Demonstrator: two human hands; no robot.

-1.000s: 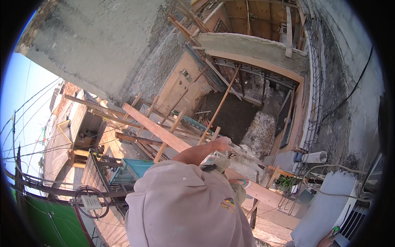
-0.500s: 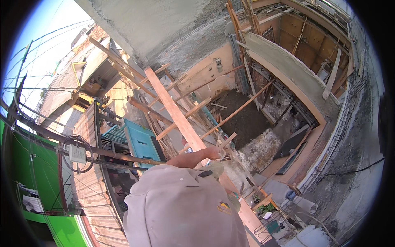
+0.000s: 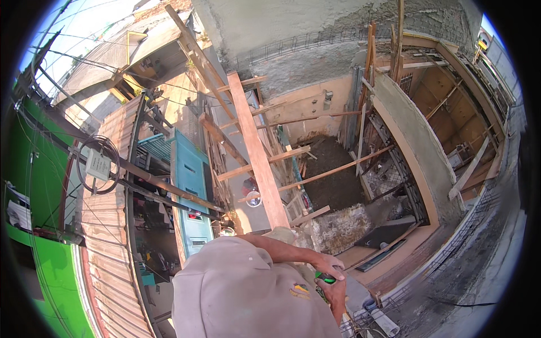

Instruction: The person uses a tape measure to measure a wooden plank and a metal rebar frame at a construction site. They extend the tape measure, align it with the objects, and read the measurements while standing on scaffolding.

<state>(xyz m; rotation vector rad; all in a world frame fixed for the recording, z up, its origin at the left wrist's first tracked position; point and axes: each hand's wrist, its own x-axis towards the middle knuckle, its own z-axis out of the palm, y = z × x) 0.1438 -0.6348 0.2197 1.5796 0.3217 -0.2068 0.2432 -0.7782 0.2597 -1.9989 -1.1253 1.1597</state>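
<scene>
My left hand (image 3: 328,263) reaches across to the right of my body, its fingers bent over a small green-and-black tool (image 3: 325,277). The tool is compact like a tape measure, but fingers cover most of it. My right hand (image 3: 336,292) is closed around it from below, so the two hands meet there. A long, wide reddish wooden plank (image 3: 256,146) runs from in front of my body toward the far wall. It lies across several narrower wooden beams (image 3: 265,162). Neither hand touches the visible part of the plank.
Below lies a deep opening with a dark earth floor (image 3: 329,174), crossed by a thin wooden pole (image 3: 338,173). A concrete ledge (image 3: 420,129) curves along the right. At left are a cable with a grey box (image 3: 98,165), a rusty corrugated roof (image 3: 107,225) and a turquoise panel (image 3: 191,174).
My left hand has left the plank and moved right and nearer, joining my right hand at the green-and-black tool. The view has shifted, so the surroundings sit differently.
</scene>
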